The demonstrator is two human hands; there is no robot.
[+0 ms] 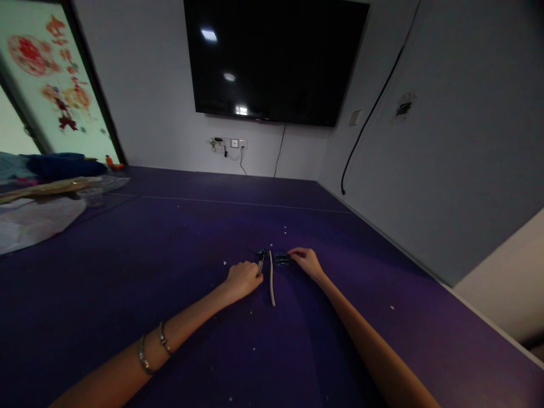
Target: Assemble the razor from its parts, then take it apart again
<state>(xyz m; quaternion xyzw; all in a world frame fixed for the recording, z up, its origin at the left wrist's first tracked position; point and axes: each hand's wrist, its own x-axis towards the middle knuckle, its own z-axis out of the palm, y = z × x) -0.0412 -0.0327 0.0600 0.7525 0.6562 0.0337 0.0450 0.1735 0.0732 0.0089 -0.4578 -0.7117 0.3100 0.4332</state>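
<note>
My left hand is closed around a small tool with a silvery shaft and a dark head; its exact kind is too small to make out. The tool points away from me, just left of a short off-white cord-like strip lying on the purple surface. To the right of the strip is a small dark, flat rectangular piece with greenish and light marks. With fingertips pinched together, my right hand holds this piece at its right edge. A small dark bit lies beyond the tool's head.
The wide purple surface carries scattered white scraps. Folded cloth and a white plastic sheet lie at the far left. A large television hangs on the back wall above several sockets. A black cable dangles along the right wall.
</note>
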